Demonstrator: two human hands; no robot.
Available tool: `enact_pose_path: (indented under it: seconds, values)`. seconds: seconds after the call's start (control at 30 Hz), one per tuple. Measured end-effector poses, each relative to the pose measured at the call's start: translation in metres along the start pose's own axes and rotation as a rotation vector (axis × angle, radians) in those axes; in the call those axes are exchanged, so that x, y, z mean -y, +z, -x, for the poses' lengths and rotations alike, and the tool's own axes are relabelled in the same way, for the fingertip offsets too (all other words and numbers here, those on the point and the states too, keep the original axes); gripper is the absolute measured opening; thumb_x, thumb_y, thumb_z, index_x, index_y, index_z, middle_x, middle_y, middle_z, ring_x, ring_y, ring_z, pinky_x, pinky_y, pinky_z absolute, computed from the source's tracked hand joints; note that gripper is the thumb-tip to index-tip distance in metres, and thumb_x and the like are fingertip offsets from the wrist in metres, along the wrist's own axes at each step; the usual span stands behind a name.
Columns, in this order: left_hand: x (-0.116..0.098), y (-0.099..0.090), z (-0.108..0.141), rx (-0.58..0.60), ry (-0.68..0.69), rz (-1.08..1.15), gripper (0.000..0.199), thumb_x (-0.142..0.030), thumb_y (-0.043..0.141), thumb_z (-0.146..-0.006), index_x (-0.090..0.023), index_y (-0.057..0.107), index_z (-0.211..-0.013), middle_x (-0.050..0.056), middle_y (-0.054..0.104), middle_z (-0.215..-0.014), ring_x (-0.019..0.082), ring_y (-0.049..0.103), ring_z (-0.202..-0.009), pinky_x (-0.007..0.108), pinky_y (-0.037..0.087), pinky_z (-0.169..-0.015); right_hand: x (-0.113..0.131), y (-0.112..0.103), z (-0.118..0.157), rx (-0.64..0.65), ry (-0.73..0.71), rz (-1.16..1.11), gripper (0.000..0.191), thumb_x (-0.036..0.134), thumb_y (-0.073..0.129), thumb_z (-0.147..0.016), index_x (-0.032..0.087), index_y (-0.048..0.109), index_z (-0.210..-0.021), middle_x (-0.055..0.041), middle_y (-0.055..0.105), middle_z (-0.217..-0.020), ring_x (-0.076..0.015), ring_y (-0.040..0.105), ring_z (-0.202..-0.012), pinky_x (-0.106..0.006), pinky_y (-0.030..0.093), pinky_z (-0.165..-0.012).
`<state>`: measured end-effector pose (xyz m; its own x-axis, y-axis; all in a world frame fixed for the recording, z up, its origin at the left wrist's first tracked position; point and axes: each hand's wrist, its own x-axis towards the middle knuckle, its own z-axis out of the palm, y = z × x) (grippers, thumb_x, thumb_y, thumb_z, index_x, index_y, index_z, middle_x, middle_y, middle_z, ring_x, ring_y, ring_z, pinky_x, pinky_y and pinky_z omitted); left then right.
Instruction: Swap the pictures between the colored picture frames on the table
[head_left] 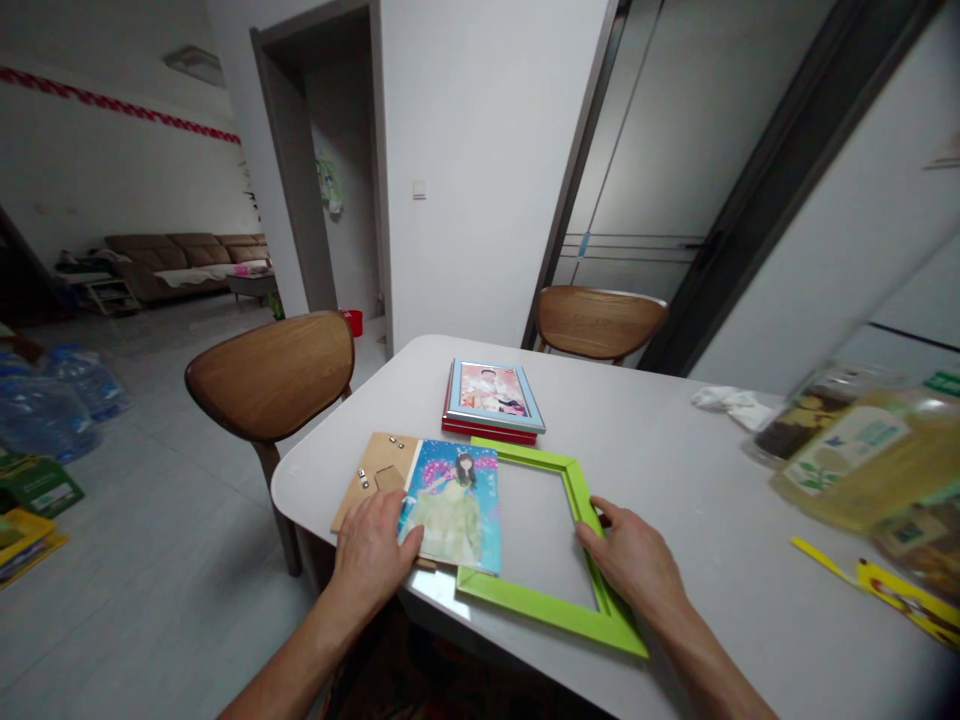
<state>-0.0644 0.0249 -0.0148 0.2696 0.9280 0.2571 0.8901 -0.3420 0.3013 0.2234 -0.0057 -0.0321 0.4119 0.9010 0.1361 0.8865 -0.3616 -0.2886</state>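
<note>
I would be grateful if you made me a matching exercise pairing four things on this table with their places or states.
1. green frame
2. illustrated picture
3. brown board
4. light blue frame

A. on top of the red stack
B. right side gripped by the right hand
C. overlaps two of the other listed things
D. has small metal fittings

Pairs: 1-B, 2-C, 3-D, 4-A

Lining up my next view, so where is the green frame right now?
In the head view, the green frame lies on the table, right of the picture, its right side in the right hand.
</note>
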Motion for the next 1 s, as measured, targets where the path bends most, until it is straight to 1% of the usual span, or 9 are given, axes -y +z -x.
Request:
enact_pose_path:
  seconds: [0.13, 0.2, 0.37, 0.47, 0.57, 0.67, 0.8, 0.9, 1.0]
  values:
    - [-0.007, 0.000, 0.001, -0.015, 0.072, 0.059, 0.040, -0.028, 0.050, -0.070, -0.015, 0.047, -0.109, 0.011, 0.054, -0.103, 0.026, 0.046, -0.099, 0.041, 0.034, -0.086, 0.018, -0.005, 0.003, -0.135, -0.104, -0.138, 0.044, 0.032, 0.041, -0.072, 0.008, 0.052, -0.108, -0.0135, 0.057, -0.096, -0.0211, 0.054, -0.083, -0.033, 0.039, -0.078]
    - [-0.014, 0.001, 0.002, 0.012, 0.177, 0.129, 0.046, -0.024, 0.052, -0.068, -0.017, 0.045, -0.112, 0.012, 0.048, -0.115, 0.026, 0.041, -0.108, 0.042, 0.031, -0.091, 0.037, -0.003, 0.004, -0.073, -0.130, -0.325, 0.044, 0.032, 0.041, -0.072, 0.010, 0.050, -0.109, -0.0099, 0.059, -0.092, -0.0167, 0.055, -0.072, -0.031, 0.041, -0.072]
    - [-0.028, 0.006, 0.002, 0.147, 0.393, 0.219, 0.061, -0.012, 0.049, -0.061, -0.017, 0.039, -0.120, 0.012, 0.032, -0.132, 0.026, 0.027, -0.121, 0.045, 0.023, -0.099, 0.086, 0.015, 0.001, 0.259, -0.068, -0.813, 0.060, 0.023, 0.046, -0.065, 0.011, 0.034, -0.123, 0.0041, 0.054, -0.057, -0.0100, 0.047, -0.045, -0.023, 0.040, -0.047]
    - [-0.026, 0.013, 0.000, 0.131, 0.413, 0.228, 0.066, -0.006, 0.045, -0.057, -0.015, 0.038, -0.121, 0.013, 0.033, -0.131, 0.028, 0.028, -0.121, 0.048, 0.023, -0.099, 0.106, 0.013, 0.000, 0.252, -0.055, -1.071, 0.066, 0.016, 0.048, -0.061, 0.013, 0.030, -0.124, 0.0096, 0.042, -0.048, -0.0077, 0.041, -0.041, -0.019, 0.035, -0.041]
    - [-0.022, 0.015, -0.005, 0.000, 0.426, 0.352, 0.062, -0.003, 0.039, -0.060, -0.014, 0.040, -0.121, 0.013, 0.038, -0.128, 0.024, 0.032, -0.119, 0.044, 0.026, -0.099, 0.122, -0.005, 0.006, 0.206, -0.093, -1.334, 0.067, 0.018, 0.050, -0.063, 0.016, 0.027, -0.126, 0.0081, 0.047, -0.056, -0.0067, 0.043, -0.045, -0.018, 0.037, -0.043]
    - [-0.028, 0.007, -0.009, -0.170, 0.317, 0.617, 0.048, -0.007, 0.034, -0.072, -0.015, 0.043, -0.118, 0.009, 0.047, -0.122, 0.021, 0.041, -0.113, 0.038, 0.030, -0.098, 0.130, -0.020, 0.014, 0.173, -0.072, -1.481, 0.065, 0.030, 0.053, -0.066, 0.018, 0.027, -0.125, 0.0019, 0.055, -0.073, -0.0095, 0.052, -0.056, -0.023, 0.045, -0.051]
    - [-0.051, -0.001, -0.011, -0.299, -0.043, 1.085, 0.034, -0.024, 0.039, -0.080, -0.014, 0.051, -0.110, 0.008, 0.058, -0.109, 0.023, 0.051, -0.103, 0.035, 0.037, -0.092, 0.121, -0.015, 0.022, 0.224, 0.188, -1.459, 0.052, 0.035, 0.052, -0.067, 0.016, 0.041, -0.114, -0.0056, 0.058, -0.090, -0.0140, 0.057, -0.075, -0.026, 0.048, -0.062]
    - [-0.072, 0.008, -0.009, -0.233, -0.209, 1.459, 0.039, -0.031, 0.045, -0.076, -0.011, 0.050, -0.109, 0.009, 0.061, -0.102, 0.024, 0.054, -0.098, 0.034, 0.042, -0.086, 0.106, -0.007, 0.025, 0.326, 0.249, -1.554, 0.038, 0.032, 0.047, -0.069, 0.017, 0.048, -0.104, -0.0072, 0.060, -0.093, -0.0158, 0.059, -0.078, -0.027, 0.049, -0.062]
    - [-0.082, 0.022, -0.006, -0.081, -0.225, 1.674, 0.046, -0.030, 0.049, -0.073, -0.013, 0.043, -0.116, 0.010, 0.060, -0.104, 0.024, 0.054, -0.098, 0.033, 0.044, -0.082, 0.086, -0.008, 0.022, 0.210, 0.215, -1.630, 0.036, 0.022, 0.044, -0.067, 0.017, 0.048, -0.102, -0.0065, 0.061, -0.098, -0.0168, 0.059, -0.081, -0.027, 0.049, -0.063]
